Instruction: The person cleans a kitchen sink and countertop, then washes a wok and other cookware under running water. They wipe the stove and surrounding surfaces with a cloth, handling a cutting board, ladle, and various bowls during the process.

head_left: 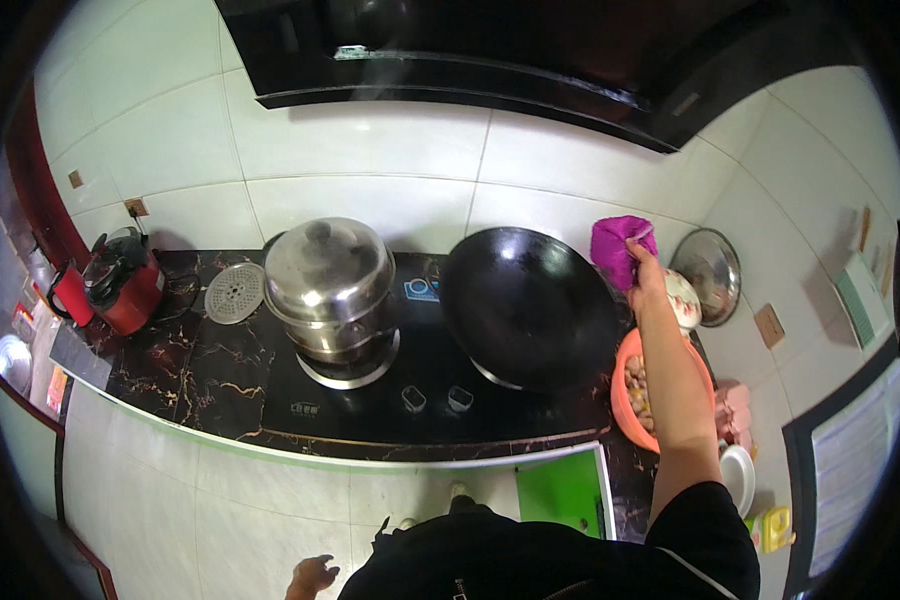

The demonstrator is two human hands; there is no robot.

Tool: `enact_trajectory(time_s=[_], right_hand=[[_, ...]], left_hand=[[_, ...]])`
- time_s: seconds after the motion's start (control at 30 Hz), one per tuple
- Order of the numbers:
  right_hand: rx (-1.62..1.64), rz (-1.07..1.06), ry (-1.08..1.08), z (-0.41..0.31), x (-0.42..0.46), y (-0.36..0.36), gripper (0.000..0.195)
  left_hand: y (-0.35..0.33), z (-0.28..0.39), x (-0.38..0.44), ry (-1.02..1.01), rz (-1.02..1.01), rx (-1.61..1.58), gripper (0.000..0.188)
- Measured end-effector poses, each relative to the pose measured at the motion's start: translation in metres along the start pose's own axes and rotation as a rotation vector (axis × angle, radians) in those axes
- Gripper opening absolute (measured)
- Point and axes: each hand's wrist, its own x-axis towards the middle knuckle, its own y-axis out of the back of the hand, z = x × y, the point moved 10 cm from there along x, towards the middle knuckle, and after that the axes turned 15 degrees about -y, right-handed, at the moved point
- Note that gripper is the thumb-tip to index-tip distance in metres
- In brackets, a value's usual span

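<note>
My right hand (647, 271) is closed on a purple cloth (616, 244), held up beyond the right rim of a black wok (529, 307). The wok sits on the right burner of a black gas stove (435, 416). Under my right forearm is an orange plastic basin (624, 405) with brownish food pieces in it. My left hand (315, 574) hangs low at the bottom of the view, holding nothing, its fingers apart. On the left burner stands a lidded stainless steel steamer pot (330, 285).
A perforated metal steamer plate (235, 293) and a red electric cooker (127, 289) stand left of the stove. At the right, a metal lid (709, 277) leans on the wall near a patterned container (682, 300). A black range hood (450, 67) overhangs.
</note>
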Motion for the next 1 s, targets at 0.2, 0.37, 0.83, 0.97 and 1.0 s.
enact_trajectory(time_s=[0.2, 0.37, 0.83, 0.97, 1.0], right_hand=[[-0.308, 0.071, 0.272, -0.033, 0.105, 0.008, 0.025], [-1.233, 0.357, 0.74, -0.002, 0.128, 0.0, 0.042], [-1.182, -0.909, 0.483, 0.243, 0.043, -0.135, 0.025], [-1.699, -1.234, 0.052, 0.24, -0.007, -0.052, 0.021], [-1.737, -1.14, 0.157, 0.215, 0.009, -0.05, 0.021]], left_hand=[[-0.109, -0.032, 0.022, 0.21, -0.161, -0.359, 0.045], [-0.104, 0.004, 0.022, 0.136, -0.11, -0.187, 0.043], [-0.007, 0.047, 0.038, 0.144, -0.102, -0.161, 0.042], [0.043, 0.063, 0.049, 0.066, 0.013, -0.169, 0.037], [0.05, 0.062, 0.048, 0.093, 0.027, -0.154, 0.037]])
